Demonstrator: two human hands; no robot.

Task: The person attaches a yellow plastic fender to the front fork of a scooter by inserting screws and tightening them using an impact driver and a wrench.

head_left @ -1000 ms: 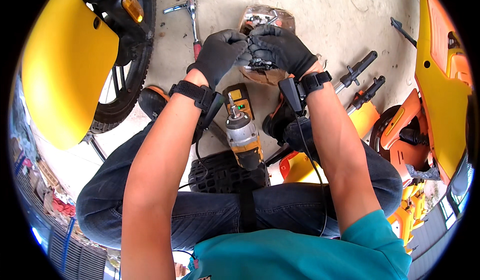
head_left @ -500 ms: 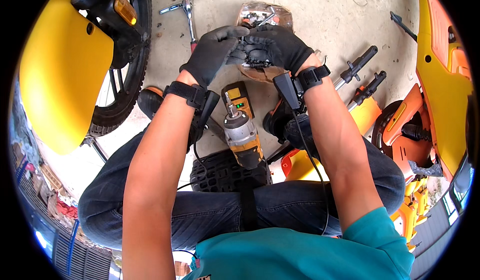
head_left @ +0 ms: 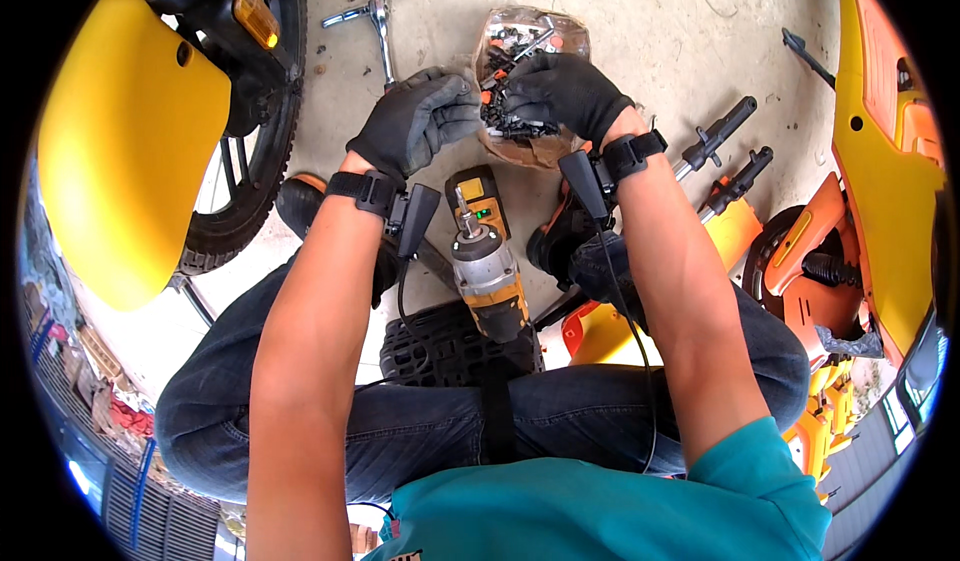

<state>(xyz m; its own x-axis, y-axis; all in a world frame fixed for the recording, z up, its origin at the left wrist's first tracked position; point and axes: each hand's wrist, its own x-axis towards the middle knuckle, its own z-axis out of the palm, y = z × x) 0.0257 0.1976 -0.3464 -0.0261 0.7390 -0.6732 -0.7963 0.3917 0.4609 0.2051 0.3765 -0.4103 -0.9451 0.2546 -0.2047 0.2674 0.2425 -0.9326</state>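
My left hand [head_left: 420,116], in a black glove, has curled fingers just left of an open cardboard box [head_left: 545,151] of small black, silver and orange fittings; anything in its grasp is hidden. My right hand [head_left: 555,96], also gloved, is over the box with fingers bent down among the fittings; what they pinch is too small to make out. A ratchet wrench [head_left: 380,31] lies behind my left hand, its red grip mostly covered. Below the box, between my legs, lies a yellow and black impact driver [head_left: 485,281] with a socket tip, in front of a yellow tool part with a green light [head_left: 480,201].
A yellow vehicle body [head_left: 120,151] with a black tyre [head_left: 285,161] stands at left. Yellow and orange panels [head_left: 870,221] and two fork-like tubes [head_left: 715,136] are at right. A black perforated mat or plate [head_left: 420,351] lies near my crossed legs.
My left hand has drawn back left and down from my right hand, uncovering more of the box's fittings. My right hand stays over the box, shifted slightly.
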